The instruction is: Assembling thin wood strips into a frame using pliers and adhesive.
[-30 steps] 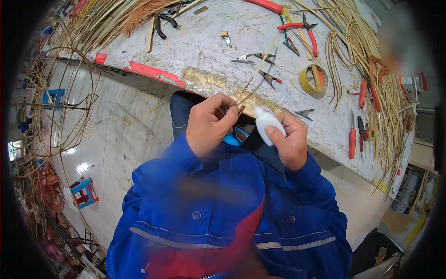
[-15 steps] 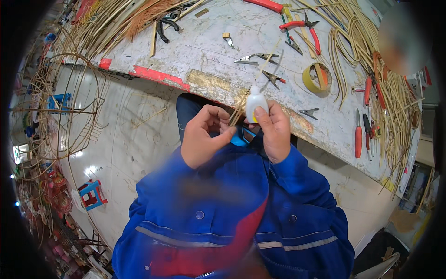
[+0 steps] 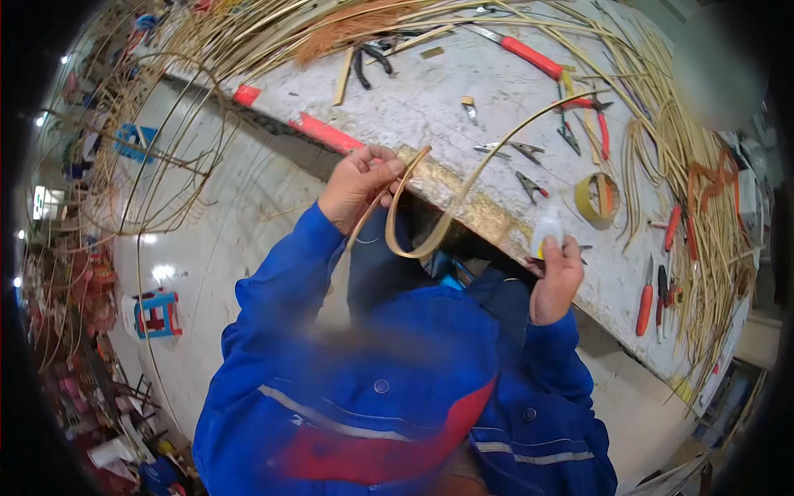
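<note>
The left hand [image 3: 360, 183] grips a looped cane strip [image 3: 430, 217] whose long end arcs up-right over the surface [image 3: 430, 99], while the right hand [image 3: 556, 277] clasps a small white bottle [image 3: 547, 227] just right of the loop.

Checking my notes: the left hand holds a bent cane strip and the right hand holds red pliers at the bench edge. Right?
Not quite. In the head view the right hand holds a small white bottle, not red pliers. The left hand does hold the bent cane strip at the bench edge.

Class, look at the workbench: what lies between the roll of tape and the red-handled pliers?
In the head view, bare grey bench top separates the tape roll from the red-handled pliers; nothing lies on that short stretch.
</note>
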`<state>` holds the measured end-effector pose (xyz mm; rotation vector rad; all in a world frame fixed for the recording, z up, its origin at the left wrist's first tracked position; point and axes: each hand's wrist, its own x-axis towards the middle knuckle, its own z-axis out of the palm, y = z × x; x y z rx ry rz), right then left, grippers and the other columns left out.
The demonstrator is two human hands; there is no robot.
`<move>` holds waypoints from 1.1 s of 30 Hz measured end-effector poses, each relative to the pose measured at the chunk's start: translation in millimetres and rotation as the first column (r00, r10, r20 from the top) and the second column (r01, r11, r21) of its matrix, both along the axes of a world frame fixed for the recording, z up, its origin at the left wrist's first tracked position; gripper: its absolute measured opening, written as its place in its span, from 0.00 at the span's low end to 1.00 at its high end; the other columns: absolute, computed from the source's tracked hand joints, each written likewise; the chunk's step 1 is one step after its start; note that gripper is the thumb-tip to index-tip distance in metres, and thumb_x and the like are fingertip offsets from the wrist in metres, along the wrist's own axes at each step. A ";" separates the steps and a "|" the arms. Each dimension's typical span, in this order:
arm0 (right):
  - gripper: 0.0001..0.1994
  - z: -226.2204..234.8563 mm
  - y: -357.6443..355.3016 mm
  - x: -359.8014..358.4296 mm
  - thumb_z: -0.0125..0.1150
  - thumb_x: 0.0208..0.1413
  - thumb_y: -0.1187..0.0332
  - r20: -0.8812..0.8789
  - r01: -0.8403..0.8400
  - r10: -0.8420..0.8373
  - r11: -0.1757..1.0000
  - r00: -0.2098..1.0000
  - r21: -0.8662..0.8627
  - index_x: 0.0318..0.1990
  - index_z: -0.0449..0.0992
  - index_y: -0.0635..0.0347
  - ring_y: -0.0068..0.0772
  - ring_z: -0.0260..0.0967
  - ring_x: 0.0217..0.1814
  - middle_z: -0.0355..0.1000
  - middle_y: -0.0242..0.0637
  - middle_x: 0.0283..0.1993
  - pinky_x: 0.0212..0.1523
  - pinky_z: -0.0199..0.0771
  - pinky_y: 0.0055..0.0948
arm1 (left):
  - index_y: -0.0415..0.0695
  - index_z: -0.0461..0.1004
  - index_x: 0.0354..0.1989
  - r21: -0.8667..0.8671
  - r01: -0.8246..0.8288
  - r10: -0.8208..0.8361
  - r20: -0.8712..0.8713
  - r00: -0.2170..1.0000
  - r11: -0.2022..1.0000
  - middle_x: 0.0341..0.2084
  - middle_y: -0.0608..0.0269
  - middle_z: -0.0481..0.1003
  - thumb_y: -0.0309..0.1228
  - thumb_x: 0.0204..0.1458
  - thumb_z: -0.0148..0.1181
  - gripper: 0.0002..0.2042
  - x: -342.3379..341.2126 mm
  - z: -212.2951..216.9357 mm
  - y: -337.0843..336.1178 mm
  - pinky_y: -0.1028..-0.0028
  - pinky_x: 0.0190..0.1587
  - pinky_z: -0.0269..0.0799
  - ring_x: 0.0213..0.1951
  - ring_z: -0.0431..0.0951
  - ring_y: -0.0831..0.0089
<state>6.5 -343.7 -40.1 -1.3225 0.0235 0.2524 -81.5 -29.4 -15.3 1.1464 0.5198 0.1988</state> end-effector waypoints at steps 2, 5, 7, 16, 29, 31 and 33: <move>0.10 -5.6 -0.1 -1.5 0.63 0.66 0.64 0.004 -0.091 0.091 0.991 0.996 -0.100 0.44 0.75 0.63 0.18 0.71 0.31 0.76 0.32 0.36 0.33 0.72 0.20 | 0.42 0.71 0.45 -0.347 0.142 -0.144 0.018 0.989 0.927 0.36 0.58 0.79 0.29 0.63 0.63 0.08 6.5 -17.5 -10.9 0.82 0.24 0.73 0.30 0.78 0.80; 0.10 -3.3 7.3 -3.0 0.64 0.66 0.66 0.091 -0.146 0.169 0.965 0.981 -0.218 0.42 0.76 0.65 0.15 0.69 0.32 0.75 0.31 0.34 0.33 0.72 0.20 | 0.44 0.71 0.45 -0.460 0.178 -0.203 -0.004 0.979 0.870 0.38 0.57 0.78 0.30 0.64 0.62 0.07 19.7 -41.3 -42.4 0.84 0.23 0.72 0.30 0.77 0.81; 0.11 1.0 12.1 -4.0 0.64 0.65 0.65 0.123 -0.144 0.180 0.956 0.976 -0.257 0.41 0.76 0.66 0.15 0.69 0.32 0.75 0.31 0.34 0.33 0.72 0.21 | 0.44 0.72 0.44 -0.505 0.116 -0.169 -0.059 0.984 0.855 0.35 0.60 0.78 0.32 0.64 0.62 0.07 25.9 -40.3 -63.6 0.84 0.22 0.72 0.27 0.77 0.82; 0.11 17.6 15.6 2.2 0.67 0.61 0.65 -0.020 -0.299 0.311 0.890 0.950 -0.343 0.34 0.77 0.64 0.12 0.60 0.26 0.71 0.25 0.25 0.27 0.61 0.20 | 0.45 0.72 0.43 -0.495 0.131 -0.205 -0.098 0.974 0.859 0.28 0.67 0.79 0.33 0.63 0.63 0.08 33.2 -46.8 -86.2 0.83 0.19 0.71 0.20 0.76 0.83; 0.15 17.0 -32.0 108.1 0.72 0.54 0.64 0.384 0.332 -0.114 0.752 0.916 -0.569 0.39 0.77 0.66 0.37 0.75 0.33 0.77 0.41 0.33 0.38 0.75 0.36 | 0.46 0.73 0.48 -0.120 -0.030 0.040 0.087 0.995 0.992 0.35 0.65 0.78 0.30 0.62 0.64 0.09 44.8 -47.9 -19.9 0.83 0.28 0.74 0.31 0.76 0.82; 0.15 1.6 -40.0 132.1 0.73 0.51 0.64 0.617 0.489 -0.045 0.656 0.786 -0.575 0.39 0.77 0.65 0.43 0.74 0.38 0.77 0.43 0.36 0.43 0.74 0.40 | 0.46 0.73 0.48 0.108 -0.065 0.047 0.160 0.986 0.992 0.36 0.64 0.79 0.30 0.62 0.64 0.09 64.2 -51.4 -10.2 0.82 0.30 0.74 0.32 0.77 0.81; 0.14 -8.5 -43.3 142.8 0.73 0.46 0.65 0.627 0.474 0.117 0.553 0.770 -0.685 0.38 0.78 0.62 0.52 0.71 0.51 0.76 0.46 0.44 0.53 0.71 0.47 | 0.46 0.73 0.47 -0.088 -0.192 0.201 0.099 0.975 0.977 0.35 0.65 0.78 0.30 0.62 0.65 0.09 74.5 -30.9 -10.7 0.81 0.33 0.75 0.34 0.78 0.80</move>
